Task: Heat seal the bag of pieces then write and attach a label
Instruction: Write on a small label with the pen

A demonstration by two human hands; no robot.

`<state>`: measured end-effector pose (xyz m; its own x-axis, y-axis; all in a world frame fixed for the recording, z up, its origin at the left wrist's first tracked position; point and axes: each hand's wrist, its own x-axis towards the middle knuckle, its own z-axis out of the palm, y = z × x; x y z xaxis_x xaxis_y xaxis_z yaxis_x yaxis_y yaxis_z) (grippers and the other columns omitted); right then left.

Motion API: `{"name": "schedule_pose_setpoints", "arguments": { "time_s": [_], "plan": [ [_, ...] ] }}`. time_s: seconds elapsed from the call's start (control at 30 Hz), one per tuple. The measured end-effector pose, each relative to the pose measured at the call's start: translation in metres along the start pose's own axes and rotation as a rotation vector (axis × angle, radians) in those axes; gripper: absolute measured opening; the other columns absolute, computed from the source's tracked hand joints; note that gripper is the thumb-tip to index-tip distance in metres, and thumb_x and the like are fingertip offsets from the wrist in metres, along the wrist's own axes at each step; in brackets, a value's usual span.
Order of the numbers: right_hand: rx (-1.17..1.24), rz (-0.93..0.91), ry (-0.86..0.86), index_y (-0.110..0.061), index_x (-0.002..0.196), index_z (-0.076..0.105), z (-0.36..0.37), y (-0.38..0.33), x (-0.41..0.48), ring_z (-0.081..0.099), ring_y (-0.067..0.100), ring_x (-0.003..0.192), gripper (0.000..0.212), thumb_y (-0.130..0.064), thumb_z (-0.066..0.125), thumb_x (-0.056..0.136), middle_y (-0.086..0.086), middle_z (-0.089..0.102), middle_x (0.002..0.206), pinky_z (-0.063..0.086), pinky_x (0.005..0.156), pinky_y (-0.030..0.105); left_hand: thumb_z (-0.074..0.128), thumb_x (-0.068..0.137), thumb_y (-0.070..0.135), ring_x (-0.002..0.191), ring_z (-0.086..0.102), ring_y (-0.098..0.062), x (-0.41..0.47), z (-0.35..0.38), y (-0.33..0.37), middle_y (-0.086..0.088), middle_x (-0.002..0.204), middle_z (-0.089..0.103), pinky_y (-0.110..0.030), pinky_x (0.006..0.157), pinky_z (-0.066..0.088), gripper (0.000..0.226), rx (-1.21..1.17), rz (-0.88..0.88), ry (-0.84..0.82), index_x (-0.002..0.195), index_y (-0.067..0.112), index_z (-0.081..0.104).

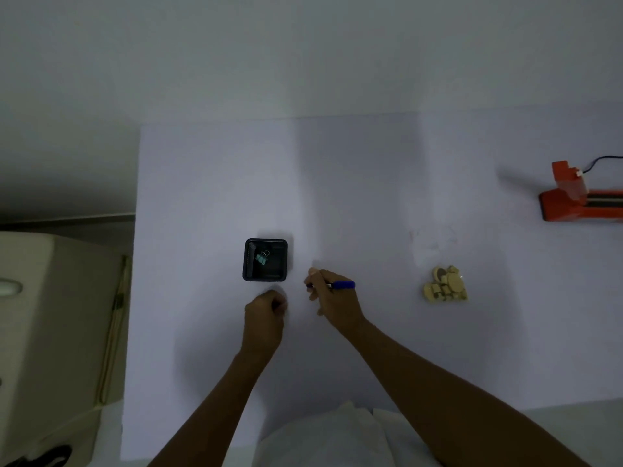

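Well right of pen-holding grip (332, 293), bag (445, 284)

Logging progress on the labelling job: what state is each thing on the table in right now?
Pen: held in right hand, blue end pointing right.
Left hand: closed, resting on table.
Black tub: open, a clip inside.
Bag of pieces: lying untouched.
Heat sealer: plugged in, unattended.

Dim room, pale table (371, 170), bare grey wall (303, 45)
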<state>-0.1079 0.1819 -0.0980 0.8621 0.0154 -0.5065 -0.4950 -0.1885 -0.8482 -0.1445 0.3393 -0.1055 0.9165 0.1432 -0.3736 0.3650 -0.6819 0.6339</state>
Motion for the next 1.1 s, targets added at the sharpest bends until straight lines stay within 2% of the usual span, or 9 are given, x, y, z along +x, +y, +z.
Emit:
{"name": "schedule_pose_setpoints", "arguments": {
  "time_s": [0.07, 0.13, 0.33, 0.47, 0.57, 0.7, 0.97, 1.03, 1.1],
  "plan": [
    [0.039, 0.051, -0.043, -0.004, 0.085, 0.073, -0.001, -0.010, -0.002, 0.064, 0.020, 0.061, 0.042, -0.039, 0.053, 0.099, 0.018, 0.071, 0.077, 0.049, 0.042, 0.026, 0.064, 0.085, -0.003, 0.074, 0.065, -0.015, -0.002, -0.005, 0.006, -0.005, 0.083, 0.071, -0.011, 0.066, 0.050, 0.014, -0.267, -0.130, -0.018, 0.083, 0.010, 0.069],
    [0.081, 0.054, -0.061, -0.004, 0.081, 0.074, 0.000, -0.021, -0.004, 0.062, 0.024, 0.054, 0.045, -0.039, 0.052, 0.100, 0.020, 0.071, 0.073, 0.045, 0.040, 0.026, 0.062, 0.086, -0.002, 0.081, 0.068, -0.017, -0.004, -0.012, 0.012, -0.005, 0.089, 0.072, -0.016, 0.069, 0.054, 0.015, -0.540, -0.267, -0.060, 0.089, 0.011, 0.069],
    [0.084, 0.026, -0.084, -0.013, 0.071, 0.074, 0.003, -0.045, -0.010, 0.058, 0.026, 0.051, 0.042, -0.037, 0.053, 0.099, 0.017, 0.070, 0.064, 0.041, 0.038, 0.023, 0.059, 0.089, 0.000, 0.090, 0.071, -0.023, -0.011, -0.030, 0.023, -0.014, 0.099, 0.073, -0.025, 0.072, 0.058, 0.013, -0.908, -0.337, -0.133, 0.100, 0.003, 0.067],
    [0.062, -0.004, -0.062, -0.008, 0.073, 0.075, 0.003, -0.048, -0.011, 0.057, 0.025, 0.049, 0.042, -0.034, 0.054, 0.099, 0.025, 0.067, 0.064, 0.039, 0.036, 0.021, 0.059, 0.089, 0.001, 0.095, 0.070, -0.025, -0.013, -0.036, 0.026, -0.016, 0.102, 0.072, -0.026, 0.075, 0.058, 0.018, -1.006, -0.309, -0.152, 0.106, -0.003, 0.064],
    [0.059, -0.008, -0.063, 0.000, 0.080, 0.074, 0.005, -0.049, -0.013, 0.056, 0.016, 0.045, 0.042, -0.032, 0.054, 0.099, 0.020, 0.065, 0.061, 0.039, 0.037, 0.018, 0.058, 0.090, 0.001, 0.098, 0.070, -0.025, -0.014, -0.039, 0.032, -0.015, 0.104, 0.073, -0.028, 0.078, 0.058, 0.020, -1.021, -0.287, -0.172, 0.109, -0.004, 0.062],
    [0.089, -0.022, -0.052, 0.002, 0.079, 0.072, 0.007, -0.053, -0.015, 0.054, 0.019, 0.047, 0.043, -0.029, 0.053, 0.101, 0.026, 0.065, 0.065, 0.040, 0.041, 0.017, 0.060, 0.089, 0.002, 0.093, 0.070, -0.024, -0.014, -0.042, 0.037, -0.013, 0.100, 0.074, -0.026, 0.073, 0.057, 0.019, -0.985, -0.265, -0.161, 0.107, -0.001, 0.065],
    [0.205, 0.012, 0.057, -0.004, 0.073, 0.068, 0.011, -0.072, -0.018, 0.055, 0.016, 0.051, 0.049, -0.034, 0.044, 0.103, 0.009, 0.064, 0.062, 0.043, 0.046, 0.022, 0.061, 0.089, 0.004, 0.085, 0.068, -0.020, -0.015, -0.049, 0.057, -0.013, 0.093, 0.073, -0.024, 0.072, 0.055, 0.018, -1.026, -0.244, -0.119, 0.106, 0.003, 0.067],
    [0.193, -0.010, 0.125, -0.009, 0.066, 0.063, 0.012, -0.079, -0.020, 0.051, 0.014, 0.050, 0.050, -0.035, 0.043, 0.103, 0.009, 0.060, 0.059, 0.043, 0.051, 0.026, 0.061, 0.090, 0.007, 0.081, 0.068, -0.019, -0.017, -0.051, 0.063, -0.012, 0.088, 0.073, -0.026, 0.072, 0.055, 0.016, -1.081, -0.242, -0.078, 0.104, 0.006, 0.069],
    [0.157, -0.029, 0.185, -0.013, 0.060, 0.055, 0.013, -0.087, -0.022, 0.046, 0.009, 0.047, 0.049, -0.033, 0.044, 0.103, 0.001, 0.051, 0.051, 0.041, 0.052, 0.026, 0.060, 0.089, 0.009, 0.077, 0.067, -0.018, -0.019, -0.053, 0.070, -0.011, 0.084, 0.072, -0.026, 0.071, 0.056, 0.015, -1.114, -0.234, -0.047, 0.101, 0.009, 0.070]
  ]
}}
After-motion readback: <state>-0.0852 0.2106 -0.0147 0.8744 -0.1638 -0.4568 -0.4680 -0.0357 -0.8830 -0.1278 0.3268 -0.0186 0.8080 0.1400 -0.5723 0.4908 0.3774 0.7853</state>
